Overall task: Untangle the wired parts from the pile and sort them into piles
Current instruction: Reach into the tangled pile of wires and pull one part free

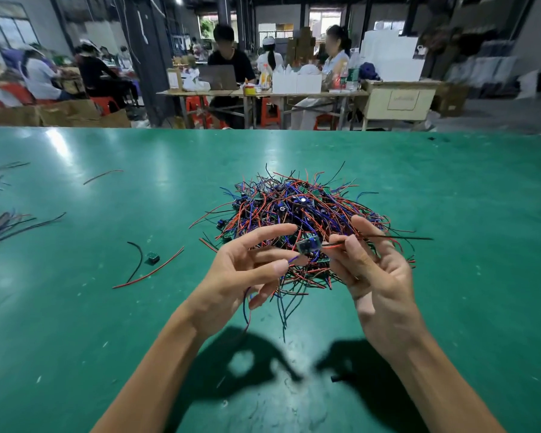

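A tangled pile (pixel 297 210) of small circuit boards with red, blue and black wires lies in the middle of the green table (pixel 450 189). Just above its near edge, one small board (pixel 306 246) hangs between my two hands. My left hand (pixel 247 273) pinches its blue and red wires, which trail down past my palm. My right hand (pixel 372 270) pinches its red and black wires between thumb and forefinger; the black wire sticks out to the right.
One separated board with a red and a black wire (pixel 152 259) lies left of the pile. Loose wires (pixel 102 176) and a dark bundle (pixel 10 226) lie at the far left. People sit at tables beyond the far edge.
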Tool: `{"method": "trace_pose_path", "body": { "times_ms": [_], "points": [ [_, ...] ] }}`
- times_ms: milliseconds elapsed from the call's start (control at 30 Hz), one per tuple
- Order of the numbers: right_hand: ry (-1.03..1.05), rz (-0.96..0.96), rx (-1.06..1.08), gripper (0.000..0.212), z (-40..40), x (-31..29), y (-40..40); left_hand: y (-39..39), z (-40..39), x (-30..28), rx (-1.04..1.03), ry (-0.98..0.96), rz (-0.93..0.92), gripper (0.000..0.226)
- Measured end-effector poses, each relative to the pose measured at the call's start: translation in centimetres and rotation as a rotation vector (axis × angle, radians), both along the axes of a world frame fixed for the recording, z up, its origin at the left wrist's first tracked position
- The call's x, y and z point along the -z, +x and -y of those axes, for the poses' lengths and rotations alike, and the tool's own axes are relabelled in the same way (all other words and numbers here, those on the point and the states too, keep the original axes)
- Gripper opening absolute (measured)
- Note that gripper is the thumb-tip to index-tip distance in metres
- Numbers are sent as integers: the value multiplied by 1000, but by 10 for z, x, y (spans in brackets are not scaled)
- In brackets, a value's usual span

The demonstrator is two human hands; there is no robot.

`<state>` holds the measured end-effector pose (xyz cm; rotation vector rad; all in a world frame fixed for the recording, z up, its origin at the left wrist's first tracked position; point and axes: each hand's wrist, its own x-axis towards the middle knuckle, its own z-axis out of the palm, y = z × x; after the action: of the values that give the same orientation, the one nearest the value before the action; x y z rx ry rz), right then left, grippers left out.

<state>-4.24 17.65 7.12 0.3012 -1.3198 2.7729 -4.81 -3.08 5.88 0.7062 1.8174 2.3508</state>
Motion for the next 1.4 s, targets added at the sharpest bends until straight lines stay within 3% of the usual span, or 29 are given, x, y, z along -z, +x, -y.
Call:
{"method": "trace_pose_path", "body": {
  "times_ms": [133,267,400,567,667,767,900,1000,1067,1133,1200,1233,1300,1333,1400],
  "points": [
    [-4,164,130,28,0,10,-9,-3,-9,3,-297,-146,-1,36],
    [6,175,183,25,-3,17,-14,-3,-5,5,-443,-246,-52,34],
    [87,114,80,34,-2,15,-13,0,-5,0,-347,-270,-109,34],
    [292,-58,51,28,5,18,-8,2,-7,0,-204,-246,-37,26],
    [326,-88,16,37,6,21,-10,-6,17,-5,-460,-167,-74,24],
    [444,-60,70,36,6,25,-13,-18,62,-4,-936,-101,-107,14],
    [680,-63,178,23,1,35,-18,-22,110,27,-1420,-452,79,17],
    [988,-145,267,17,-2,44,-19,-16,116,44,-1560,-923,383,26],
    [1238,-237,258,14,1,49,-16,-16,107,41,-1617,-1035,353,30],
    [1433,-297,211,21,7,54,-12,-15,90,31,-1545,-913,81,20],
    [1546,-329,208,29,10,58,-12,-18,69,26,-1204,-811,-35,9],
    [1554,-336,217,28,9,59,-13,-19,59,27,-978,-902,-46,15],
    [1509,-327,214,18,6,59,-14,-23,46,34,-617,-1261,-59,43],
    [1485,-320,202,13,3,59,-15,-27,43,38,-550,-1344,-72,54],
    [1457,-304,174,9,-1,58,-15,-27,42,40,-580,-1313,-77,54]
  ]
}}
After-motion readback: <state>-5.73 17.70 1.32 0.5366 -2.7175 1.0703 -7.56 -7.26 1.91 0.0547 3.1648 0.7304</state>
